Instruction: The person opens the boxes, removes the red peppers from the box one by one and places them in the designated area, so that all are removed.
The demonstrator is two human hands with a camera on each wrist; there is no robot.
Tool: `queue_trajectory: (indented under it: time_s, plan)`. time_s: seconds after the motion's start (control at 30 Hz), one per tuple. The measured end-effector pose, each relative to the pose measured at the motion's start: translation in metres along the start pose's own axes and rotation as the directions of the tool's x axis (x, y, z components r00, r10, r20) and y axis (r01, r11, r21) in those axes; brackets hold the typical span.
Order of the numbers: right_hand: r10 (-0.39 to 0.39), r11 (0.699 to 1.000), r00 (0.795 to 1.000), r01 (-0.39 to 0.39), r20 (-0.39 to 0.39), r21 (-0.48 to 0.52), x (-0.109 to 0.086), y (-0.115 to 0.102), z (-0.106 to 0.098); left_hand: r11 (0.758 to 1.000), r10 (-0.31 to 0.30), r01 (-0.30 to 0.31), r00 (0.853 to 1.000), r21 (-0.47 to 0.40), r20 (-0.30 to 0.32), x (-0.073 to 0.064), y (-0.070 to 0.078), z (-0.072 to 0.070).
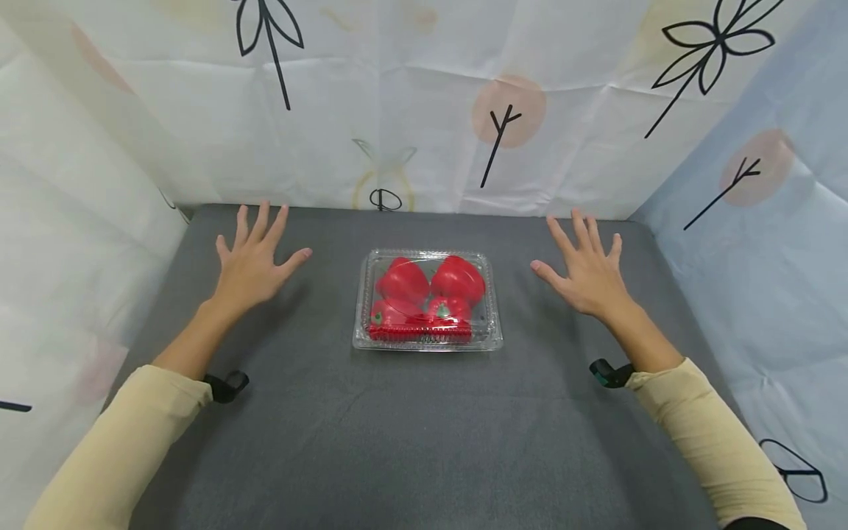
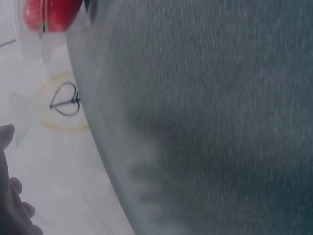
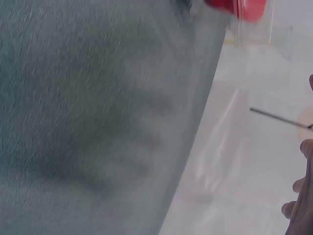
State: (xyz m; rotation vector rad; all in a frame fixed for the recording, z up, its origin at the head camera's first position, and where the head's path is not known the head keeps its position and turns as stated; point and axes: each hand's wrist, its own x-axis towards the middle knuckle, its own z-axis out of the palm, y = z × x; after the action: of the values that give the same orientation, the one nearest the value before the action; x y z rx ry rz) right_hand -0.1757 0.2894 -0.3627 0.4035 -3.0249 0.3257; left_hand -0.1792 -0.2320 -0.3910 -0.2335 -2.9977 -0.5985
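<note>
A clear plastic clamshell box [image 1: 492, 324] sits in the middle of the grey table with its lid down. Several red bell peppers [image 1: 458, 280] show through the plastic. To the left of the box my left hand [image 1: 250, 269] is spread, its fingers straight and holding nothing. On the other side my right hand [image 1: 589, 274] is spread in the same way, apart from the box. Both wrist views catch only part of each hand at the edge, with a red pepper [image 2: 56, 13] in its box at the top of the left wrist view.
The grey cloth-covered table [image 1: 424, 442] ends at a white patterned curtain [image 1: 424, 88] behind it. More hanging cloth [image 1: 782, 280] closes off the right side, and white cloth [image 1: 66, 221] the left. A black wrist strap [image 1: 225, 386] is on the left arm.
</note>
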Motion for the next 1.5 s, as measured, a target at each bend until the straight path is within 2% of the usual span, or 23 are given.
queue_trajectory:
  time_s: [0.3,0.57,0.67,0.87,0.97,1.17,1.27,1.37,1.5]
  plan:
    - [-0.147,0.989,0.989,0.147,-0.003,-0.030,-0.003,-0.027,0.005,0.999,0.032,-0.030,0.998,-0.041,0.051,-0.008,0.017,0.012]
    - [-0.276,0.961,0.961,0.276,0.021,-0.011,-0.008,-0.046,0.011,0.991,0.061,-0.049,0.993,-0.125,0.097,-0.013,0.029,0.021]
    - [-0.325,0.946,0.945,0.325,0.034,-0.003,-0.010,-0.054,0.013,0.977,0.075,-0.048,0.989,-0.206,0.127,-0.015,0.032,0.024]
    - [-0.402,0.915,0.914,0.402,0.052,0.003,-0.014,-0.066,0.020,0.926,0.103,-0.015,0.971,-0.378,0.215,-0.018,0.036,0.030]
    - [-0.435,0.900,0.898,0.436,0.068,0.006,-0.016,-0.072,0.025,0.913,0.114,-0.001,0.961,-0.409,0.253,-0.019,0.039,0.034]
    - [-0.474,0.879,0.874,0.477,0.111,-0.010,-0.018,-0.083,0.031,0.909,0.112,0.028,0.945,-0.416,0.309,-0.022,0.044,0.042]
    - [-0.489,0.870,0.864,0.493,0.122,0.002,-0.018,-0.089,0.031,0.892,0.129,0.036,0.935,-0.450,0.331,-0.024,0.045,0.045]
    - [-0.536,0.843,0.836,0.538,0.120,0.010,-0.019,-0.094,0.032,0.869,0.149,0.048,0.924,-0.493,0.353,-0.028,0.046,0.048]
    - [-0.619,0.784,0.780,0.620,0.095,0.015,-0.019,-0.100,0.034,0.854,0.155,0.065,0.916,-0.516,0.371,-0.031,0.045,0.051]
